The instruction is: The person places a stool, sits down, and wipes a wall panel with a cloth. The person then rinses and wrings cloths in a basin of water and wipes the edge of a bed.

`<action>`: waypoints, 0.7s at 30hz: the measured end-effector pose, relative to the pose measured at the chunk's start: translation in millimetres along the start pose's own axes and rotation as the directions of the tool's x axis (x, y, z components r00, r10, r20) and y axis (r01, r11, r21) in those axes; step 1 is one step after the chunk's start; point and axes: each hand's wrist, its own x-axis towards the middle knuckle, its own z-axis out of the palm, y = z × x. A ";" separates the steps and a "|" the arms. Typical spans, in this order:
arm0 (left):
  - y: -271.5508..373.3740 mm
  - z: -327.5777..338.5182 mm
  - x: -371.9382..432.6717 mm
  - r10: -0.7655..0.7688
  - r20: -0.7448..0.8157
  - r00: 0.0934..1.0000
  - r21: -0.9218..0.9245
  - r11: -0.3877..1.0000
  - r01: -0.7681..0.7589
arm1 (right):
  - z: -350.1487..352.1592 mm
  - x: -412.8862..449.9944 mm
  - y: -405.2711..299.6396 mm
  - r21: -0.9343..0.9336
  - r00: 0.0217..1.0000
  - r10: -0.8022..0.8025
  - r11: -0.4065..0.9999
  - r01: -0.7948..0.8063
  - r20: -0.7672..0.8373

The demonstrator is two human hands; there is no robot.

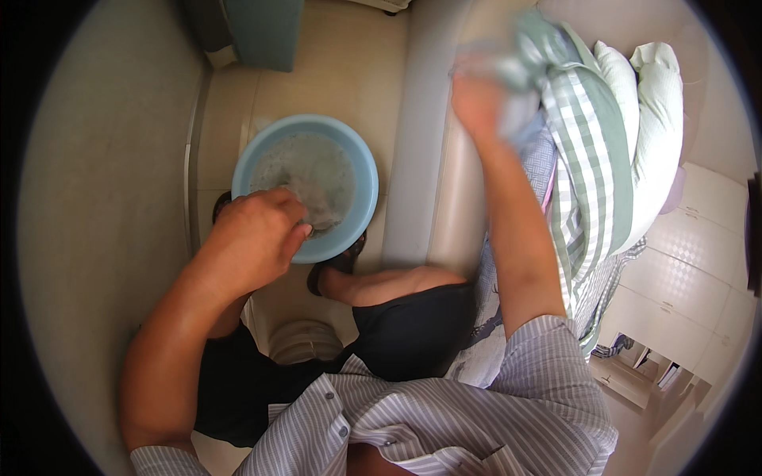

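Note:
A light blue plastic basin stands on the tiled floor with cloudy, sudsy water in it. Pale, wet material, perhaps cloth, lies in the water. My left hand reaches over the basin's near left rim, fingers curled down beside this material; whether it grips it is hidden. To the upper right, my right hand is outstretched over the bed's edge. It is blurred and closed around a grey-white, partly greenish thing, too blurred to name. Beside that thing is green-and-white checked bedding.
Pale pillows lie beyond the checked bedding. The padded bed side runs along the basin's right. A round, ribbed stool or container is between my legs. A blue-green panel stands ahead, and white cabinets are far right.

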 end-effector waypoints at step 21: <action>-5.9 -3.2 3.1 0.023 -0.071 0.997 -0.019 1.000 -0.024 | -58.7 -90.4 -37.7 0.284 0.977 0.167 0.938 -0.199 0.133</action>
